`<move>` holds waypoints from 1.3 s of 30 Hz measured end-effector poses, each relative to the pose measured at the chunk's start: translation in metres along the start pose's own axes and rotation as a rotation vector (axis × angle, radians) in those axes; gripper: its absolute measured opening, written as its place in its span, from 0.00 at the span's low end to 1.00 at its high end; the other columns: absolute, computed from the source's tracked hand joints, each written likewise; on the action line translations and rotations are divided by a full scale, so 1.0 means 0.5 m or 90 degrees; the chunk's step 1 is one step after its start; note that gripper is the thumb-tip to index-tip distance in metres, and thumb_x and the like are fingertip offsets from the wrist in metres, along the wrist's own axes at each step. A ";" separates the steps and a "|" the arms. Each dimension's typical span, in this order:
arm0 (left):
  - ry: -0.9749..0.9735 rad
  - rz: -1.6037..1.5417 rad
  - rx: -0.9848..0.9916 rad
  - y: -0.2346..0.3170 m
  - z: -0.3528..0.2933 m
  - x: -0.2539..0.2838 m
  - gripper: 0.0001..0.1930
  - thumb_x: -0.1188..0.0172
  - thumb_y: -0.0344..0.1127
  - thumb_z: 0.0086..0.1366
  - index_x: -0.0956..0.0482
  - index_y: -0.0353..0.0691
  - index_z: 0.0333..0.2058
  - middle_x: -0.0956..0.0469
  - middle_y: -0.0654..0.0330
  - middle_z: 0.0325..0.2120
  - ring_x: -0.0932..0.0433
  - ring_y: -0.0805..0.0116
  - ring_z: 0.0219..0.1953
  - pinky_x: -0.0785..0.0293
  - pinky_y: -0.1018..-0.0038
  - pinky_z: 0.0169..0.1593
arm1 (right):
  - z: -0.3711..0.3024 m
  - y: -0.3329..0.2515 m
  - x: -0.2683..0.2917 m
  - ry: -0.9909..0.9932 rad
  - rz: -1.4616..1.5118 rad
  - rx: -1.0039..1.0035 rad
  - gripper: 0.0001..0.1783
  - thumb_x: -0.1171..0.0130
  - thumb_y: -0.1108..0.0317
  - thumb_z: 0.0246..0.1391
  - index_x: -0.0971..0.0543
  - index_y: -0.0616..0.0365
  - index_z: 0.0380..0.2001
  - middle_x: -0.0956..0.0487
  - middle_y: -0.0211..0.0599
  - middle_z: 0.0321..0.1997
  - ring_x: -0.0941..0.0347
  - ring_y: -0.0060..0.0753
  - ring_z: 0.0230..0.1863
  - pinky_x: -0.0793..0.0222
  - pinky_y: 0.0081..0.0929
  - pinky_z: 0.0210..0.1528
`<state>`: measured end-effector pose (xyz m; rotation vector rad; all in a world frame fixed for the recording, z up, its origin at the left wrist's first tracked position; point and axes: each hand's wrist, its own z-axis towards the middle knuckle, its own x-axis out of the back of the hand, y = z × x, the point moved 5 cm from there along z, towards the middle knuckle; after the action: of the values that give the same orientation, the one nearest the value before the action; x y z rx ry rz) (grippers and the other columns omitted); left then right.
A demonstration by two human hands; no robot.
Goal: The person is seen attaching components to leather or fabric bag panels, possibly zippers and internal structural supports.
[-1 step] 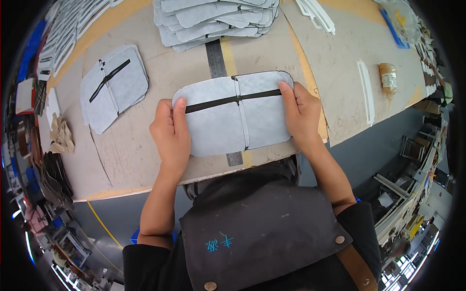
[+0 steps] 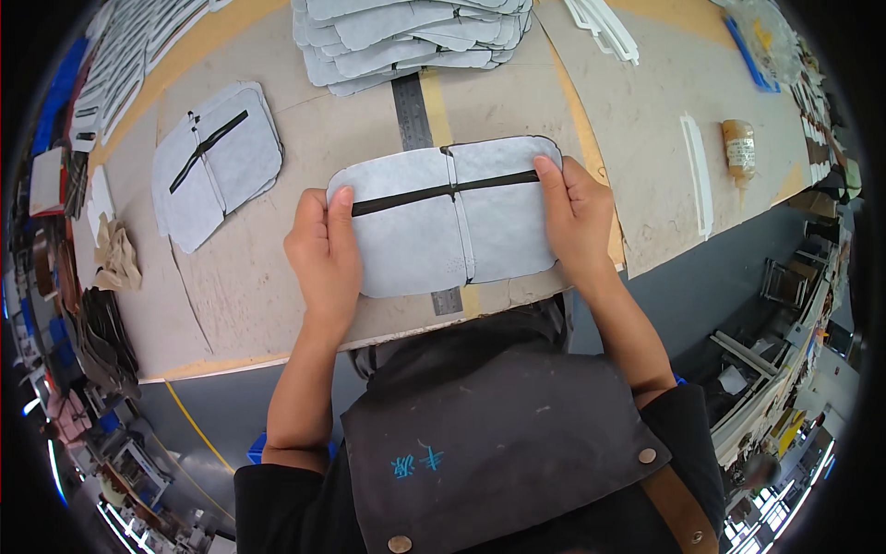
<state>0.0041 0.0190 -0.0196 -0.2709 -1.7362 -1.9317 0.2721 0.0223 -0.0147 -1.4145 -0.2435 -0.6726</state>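
Note:
Between my two hands is a light grey rounded panel (image 2: 406, 245), with a black strip across it and a narrow raised seam down its middle. My left hand (image 2: 323, 249) grips its left edge, the thumb on top and the fingers partly hidden beneath. On the right edge, my right hand (image 2: 580, 217) is closed in the same way, thumb near the strip's end. Left of my hands lies a small pile of similar grey panels (image 2: 240, 157), its top one also marked by a black strip. A taller stack of grey panels (image 2: 415, 32) stands at the far side.
A steel ruler (image 2: 411, 111) lies on the worktable (image 2: 305, 120) and runs under the held panel. To the right are a white strip (image 2: 697, 175), a glue bottle (image 2: 739, 148) and a blue tray (image 2: 752, 55). Crumpled brown paper (image 2: 116, 257) sits near the left edge.
My right hand and the panel's right end have shifted very slightly to the right. Both hands keep their hold on the panel.

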 end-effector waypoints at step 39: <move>-0.272 0.157 -0.036 -0.016 0.026 0.033 0.13 0.34 0.30 0.61 0.28 0.31 0.24 0.31 0.58 0.15 0.37 0.72 0.18 0.38 0.75 0.24 | -0.111 -0.077 -0.108 -0.418 -0.374 0.368 0.34 0.45 0.61 0.61 0.39 0.68 0.66 0.45 0.49 0.74 0.52 0.47 0.76 0.57 0.43 0.75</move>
<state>-0.0164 0.0278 -0.0167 -0.9322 -1.7999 -1.8336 0.1946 -0.0161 -0.0214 -0.9488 -1.3023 -0.5171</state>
